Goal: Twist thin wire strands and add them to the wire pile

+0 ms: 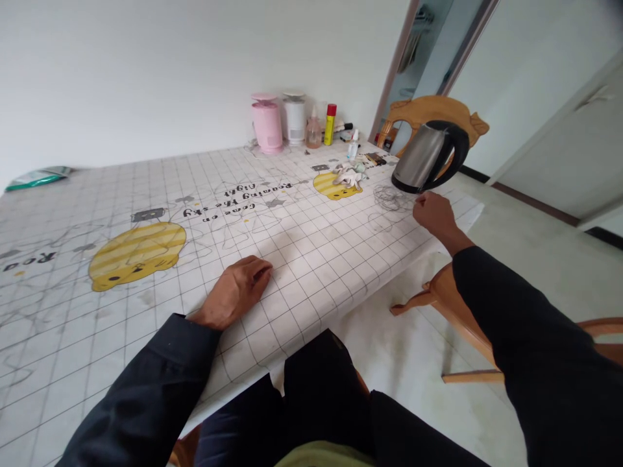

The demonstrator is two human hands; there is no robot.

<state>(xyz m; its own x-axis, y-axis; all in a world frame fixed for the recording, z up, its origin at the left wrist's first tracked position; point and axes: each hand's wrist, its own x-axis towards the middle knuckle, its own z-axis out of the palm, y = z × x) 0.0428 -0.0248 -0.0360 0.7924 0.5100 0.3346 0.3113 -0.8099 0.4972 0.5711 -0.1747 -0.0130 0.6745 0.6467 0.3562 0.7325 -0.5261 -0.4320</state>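
Note:
My left hand (237, 290) rests on the grid-patterned tablecloth (302, 259) near the front edge, its fingers curled in; whatever they hold, if anything, is hidden. My right hand (435, 214) is closed in a loose pinch at the table's right side, just below a steel kettle (421, 155) with a black handle. Whether it pinches something small cannot be made out. Just left of this hand lies a loose tangle of thin wire or string (390, 198). Crumpled whitish gloves (349, 175) lie farther left, over a yellow printed bear.
Along the wall stand a pink canister (267, 123), a white canister (294, 119), a pinkish bottle (314, 131), a yellow can with red cap (329, 124) and a small white bottle (353, 145). A green packet (39, 176) lies far left. Wooden chairs (452, 308) flank the right side.

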